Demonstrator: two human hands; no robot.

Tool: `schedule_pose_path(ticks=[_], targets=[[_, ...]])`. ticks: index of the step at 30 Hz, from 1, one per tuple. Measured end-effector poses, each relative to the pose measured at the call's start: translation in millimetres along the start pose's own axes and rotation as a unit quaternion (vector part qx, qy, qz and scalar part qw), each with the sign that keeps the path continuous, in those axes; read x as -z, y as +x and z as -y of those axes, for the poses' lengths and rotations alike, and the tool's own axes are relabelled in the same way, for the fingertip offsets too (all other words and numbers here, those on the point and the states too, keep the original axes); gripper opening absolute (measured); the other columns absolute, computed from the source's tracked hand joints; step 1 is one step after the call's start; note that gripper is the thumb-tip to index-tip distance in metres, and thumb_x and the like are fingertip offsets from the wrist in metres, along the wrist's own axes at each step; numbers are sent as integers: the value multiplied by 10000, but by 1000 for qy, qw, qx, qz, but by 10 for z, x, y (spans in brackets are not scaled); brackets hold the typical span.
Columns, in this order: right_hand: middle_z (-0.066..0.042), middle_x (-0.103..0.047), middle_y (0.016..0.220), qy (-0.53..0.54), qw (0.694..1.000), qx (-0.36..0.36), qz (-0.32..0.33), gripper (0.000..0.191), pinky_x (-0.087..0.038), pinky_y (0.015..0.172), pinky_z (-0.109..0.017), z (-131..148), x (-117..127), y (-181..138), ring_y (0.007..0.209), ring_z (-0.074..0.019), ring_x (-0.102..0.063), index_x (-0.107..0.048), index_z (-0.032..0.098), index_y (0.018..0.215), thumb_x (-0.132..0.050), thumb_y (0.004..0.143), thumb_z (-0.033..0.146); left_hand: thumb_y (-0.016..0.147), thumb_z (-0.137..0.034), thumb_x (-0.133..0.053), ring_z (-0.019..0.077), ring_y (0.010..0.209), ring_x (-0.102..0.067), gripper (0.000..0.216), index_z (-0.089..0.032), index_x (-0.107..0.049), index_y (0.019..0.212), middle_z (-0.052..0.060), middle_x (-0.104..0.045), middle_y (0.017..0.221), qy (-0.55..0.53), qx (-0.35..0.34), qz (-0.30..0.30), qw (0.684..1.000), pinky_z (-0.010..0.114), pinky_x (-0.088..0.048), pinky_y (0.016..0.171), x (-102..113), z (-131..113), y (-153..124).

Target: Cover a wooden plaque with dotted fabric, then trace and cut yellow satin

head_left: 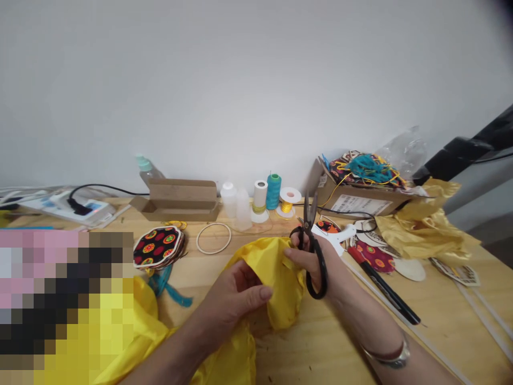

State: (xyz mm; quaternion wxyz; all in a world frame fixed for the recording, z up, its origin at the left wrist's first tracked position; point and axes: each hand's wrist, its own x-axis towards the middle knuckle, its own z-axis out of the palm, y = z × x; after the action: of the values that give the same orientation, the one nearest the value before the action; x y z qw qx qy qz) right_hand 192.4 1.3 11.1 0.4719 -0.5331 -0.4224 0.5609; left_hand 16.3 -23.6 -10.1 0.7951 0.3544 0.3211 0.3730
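A length of shiny yellow fabric (280, 283) is bunched over the wooden table and trails toward the lower left. My left hand (236, 291) is closed on its edge, thumb lying along the near side. Black-handled scissors (316, 254) are hooked on the fingers of my right hand (310, 256), blades upward and slightly apart. That hand's thumb and fingertips also pinch the upper right part of the fabric. A silver bracelet (390, 355) circles my right wrist.
Behind the fabric stand white bottles (229, 199) and thread spools (273, 191). An open cardboard box (182, 200) is at back left, patterned fabric pieces (158, 246) and a hoop (214, 238) before it. Right lie a filled box (356, 198), gold cloth (428, 230) and a red-and-black pen-like tool (385, 286).
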Motion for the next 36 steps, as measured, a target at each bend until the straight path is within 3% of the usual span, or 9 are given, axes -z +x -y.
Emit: schedule_pose_path(ticks=[4,11,16,20,23,26,29,32,36], targets=[[85,-400,521,-41,999,11,14,287,-246,463,-226,11,8,-15,478,-89,-362,-438,210,676,-694,584,301,740,-211,-691,235,860,-679,261,-158,-716,994,92,-739,943,-30,14,-2,999,347,-488,842,-11,-86,-22],[88,-392,511,-71,997,8,5,256,-227,466,-225,-28,5,21,479,-82,-336,-455,202,681,-679,590,285,729,-244,-615,288,861,-702,305,-142,-710,1000,88,-756,838,-199,56,-61,977,394,-534,811,-11,-280,-25],[79,-408,536,-10,1000,-20,11,269,-255,483,-227,-88,-5,39,492,-85,-380,-449,195,673,-688,572,268,818,-269,-511,285,968,-680,327,-111,-677,1053,107,-752,913,-249,89,-46,963,403,-508,886,15,-304,23],[71,-424,546,27,999,-34,19,273,-278,481,-225,-111,-16,51,497,-88,-407,-453,192,657,-703,562,246,831,-427,-540,292,1091,-622,395,-120,-672,1043,117,-734,1010,-274,46,6,960,395,-479,932,65,-244,21],[78,-413,520,47,997,-58,2,288,-281,452,-220,-112,-47,47,465,-82,-395,-444,196,633,-717,547,226,699,-586,-664,302,1115,-604,575,-145,-665,1067,109,-724,1053,-268,-24,39,962,373,-489,919,80,-174,-5],[82,-415,506,89,993,-76,-13,296,-292,440,-223,-118,-86,34,447,-86,-401,-450,201,638,-723,526,221,663,-364,-780,275,1037,-651,463,-151,-669,1060,89,-735,1025,-221,-44,47,973,333,-514,878,70,-106,-15],[75,-440,525,112,992,-61,-6,279,-299,457,-222,-139,-102,25,469,-89,-419,-476,195,650,-723,526,232,702,-144,-732,269,928,-697,348,-108,-676,1043,112,-753,936,-176,1,25,984,346,-532,851,53,-70,1],[72,-445,541,97,994,-50,-7,263,-289,471,-219,-152,-94,27,490,-90,-420,-492,190,657,-716,527,235,751,-122,-670,271,881,-711,309,-77,-670,1057,135,-757,895,-176,17,-23,984,365,-538,853,46,-85,10],[70,-430,555,22,999,-19,-30,227,-274,492,-221,-136,-80,32,518,-90,-398,-499,184,651,-691,544,241,714,-101,-660,276,865,-716,490,-104,-600,1200,128,-756,932,-203,4,-47,978,375,-554,834,42,-146,-9]])
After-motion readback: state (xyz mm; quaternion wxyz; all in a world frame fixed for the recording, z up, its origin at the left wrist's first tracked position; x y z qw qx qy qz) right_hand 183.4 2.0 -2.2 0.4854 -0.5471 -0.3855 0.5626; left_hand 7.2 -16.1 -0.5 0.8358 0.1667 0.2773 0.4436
